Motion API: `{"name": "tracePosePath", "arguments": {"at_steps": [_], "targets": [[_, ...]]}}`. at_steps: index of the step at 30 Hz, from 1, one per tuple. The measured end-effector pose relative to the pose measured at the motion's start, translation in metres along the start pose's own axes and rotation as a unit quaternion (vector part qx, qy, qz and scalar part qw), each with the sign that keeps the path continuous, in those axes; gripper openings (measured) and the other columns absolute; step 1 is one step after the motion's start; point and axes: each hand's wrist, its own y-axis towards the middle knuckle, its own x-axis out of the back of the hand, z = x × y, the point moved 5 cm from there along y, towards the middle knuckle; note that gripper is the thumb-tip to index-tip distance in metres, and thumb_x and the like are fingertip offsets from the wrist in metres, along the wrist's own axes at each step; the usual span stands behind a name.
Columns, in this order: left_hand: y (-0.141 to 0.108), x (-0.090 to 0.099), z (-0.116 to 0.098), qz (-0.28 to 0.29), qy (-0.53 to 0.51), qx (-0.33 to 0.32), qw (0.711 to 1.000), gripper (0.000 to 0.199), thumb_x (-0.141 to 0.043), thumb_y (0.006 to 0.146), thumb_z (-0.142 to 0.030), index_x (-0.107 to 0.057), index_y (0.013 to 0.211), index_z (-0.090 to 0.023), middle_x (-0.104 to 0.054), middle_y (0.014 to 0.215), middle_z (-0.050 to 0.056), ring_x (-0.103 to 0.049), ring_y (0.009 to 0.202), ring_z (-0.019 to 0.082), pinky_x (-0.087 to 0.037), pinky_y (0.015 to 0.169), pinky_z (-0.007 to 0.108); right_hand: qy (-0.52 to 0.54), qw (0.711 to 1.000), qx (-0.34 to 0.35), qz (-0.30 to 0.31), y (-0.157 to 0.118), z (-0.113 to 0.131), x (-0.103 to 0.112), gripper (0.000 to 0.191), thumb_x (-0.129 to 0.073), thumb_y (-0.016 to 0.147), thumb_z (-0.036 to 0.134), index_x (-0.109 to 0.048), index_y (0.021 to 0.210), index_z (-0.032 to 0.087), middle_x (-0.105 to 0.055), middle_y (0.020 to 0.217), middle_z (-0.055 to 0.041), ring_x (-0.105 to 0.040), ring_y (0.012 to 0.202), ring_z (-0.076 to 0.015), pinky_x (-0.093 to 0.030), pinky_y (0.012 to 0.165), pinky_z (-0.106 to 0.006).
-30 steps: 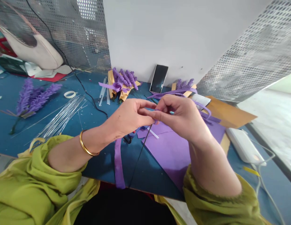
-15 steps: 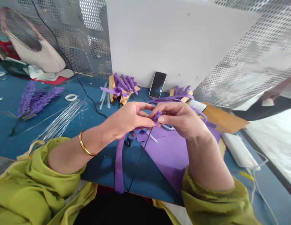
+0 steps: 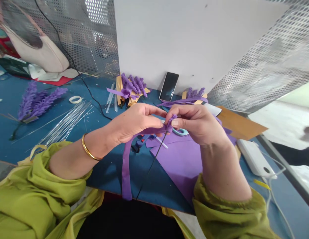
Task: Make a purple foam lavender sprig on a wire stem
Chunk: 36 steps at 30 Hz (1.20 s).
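My right hand (image 3: 194, 124) pinches a small purple flower head (image 3: 170, 123) between thumb and fingers. A thin dark wire stem (image 3: 152, 163) slants down from the flower head toward the table's front edge. Closed on a purple strip (image 3: 126, 169) is my left hand (image 3: 142, 121); the strip runs from the flower head through its fingers and hangs down to the front edge. Beneath the hands lie a blue glue gun (image 3: 140, 142) with a clear glue stick in it, partly hidden, light-blue scissor handles (image 3: 180, 132) and purple sheets (image 3: 180, 162).
Several silver wires (image 3: 67, 121), a tape roll (image 3: 75, 99) and purple flower stems (image 3: 41, 103) lie at left. Behind stand wrapped purple flowers (image 3: 133, 86) and a phone (image 3: 169, 86). A white power bank (image 3: 255, 157) with cables and brown paper (image 3: 240, 122) are at right.
The flower head has moved slightly right with my right hand, away from my left fingertips. More of the purple strip now shows stretched between the hands.
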Motion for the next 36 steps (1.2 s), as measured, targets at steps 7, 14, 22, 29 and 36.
{"name": "tracePosePath", "arguments": {"at_steps": [7, 14, 22, 29, 36], "targets": [[-0.001, 0.000, -0.002, -0.015, 0.036, -0.006, 0.999, 0.036, -0.066, 0.074, -0.005, -0.074, 0.108, -0.013, -0.070, 0.064, 0.000, -0.064, 0.062, 0.012, -0.051, 0.065, 0.025, -0.085, 0.995, -0.016, -0.041, -0.003, 0.007, -0.002, 0.034, -0.082, 0.075, 0.049, -0.069, 0.072, 0.018, -0.062, 0.063, 0.0004, -0.053, 0.058, -0.0123, -0.039, 0.053, -0.027], [-0.002, 0.001, 0.000, -0.011, 0.096, -0.049, 0.994, 0.044, -0.074, 0.072, -0.012, -0.071, 0.116, -0.015, -0.077, 0.078, 0.005, -0.069, 0.072, 0.017, -0.051, 0.066, 0.028, -0.190, 0.977, -0.010, -0.100, -0.007, 0.010, -0.002, 0.028, -0.078, 0.078, 0.036, -0.061, 0.067, 0.018, -0.053, 0.061, 0.0023, -0.039, 0.056, -0.0095, -0.028, 0.050, -0.027], [-0.004, -0.001, 0.000, -0.056, 0.164, -0.085, 0.981, 0.044, -0.074, 0.070, -0.011, -0.071, 0.113, -0.015, -0.075, 0.075, 0.004, -0.070, 0.074, 0.019, -0.054, 0.067, 0.029, -0.269, 0.954, -0.008, -0.135, -0.007, 0.012, -0.010, 0.033, -0.076, 0.079, 0.028, -0.052, 0.059, 0.018, -0.049, 0.058, 0.0032, -0.039, 0.056, -0.0093, -0.027, 0.051, -0.028], [-0.002, 0.001, 0.004, -0.063, 0.179, -0.082, 0.978, 0.043, -0.070, 0.074, -0.014, -0.071, 0.117, -0.017, -0.074, 0.076, 0.003, -0.066, 0.068, 0.016, -0.052, 0.063, 0.028, -0.259, 0.952, -0.015, -0.159, -0.006, 0.012, -0.010, 0.035, -0.081, 0.076, 0.030, -0.053, 0.057, 0.019, -0.049, 0.054, 0.0039, -0.038, 0.054, -0.0087, -0.027, 0.049, -0.027], [-0.005, 0.001, -0.002, -0.060, 0.163, -0.080, 0.982, 0.041, -0.068, 0.075, -0.011, -0.072, 0.115, -0.017, -0.072, 0.071, 0.001, -0.062, 0.062, 0.013, -0.048, 0.060, 0.026, -0.084, 0.992, -0.050, -0.083, -0.005, 0.004, -0.003, 0.024, -0.082, 0.076, 0.041, -0.071, 0.075, 0.020, -0.067, 0.068, -0.0013, -0.055, 0.060, -0.0135, -0.040, 0.053, -0.029]]}}
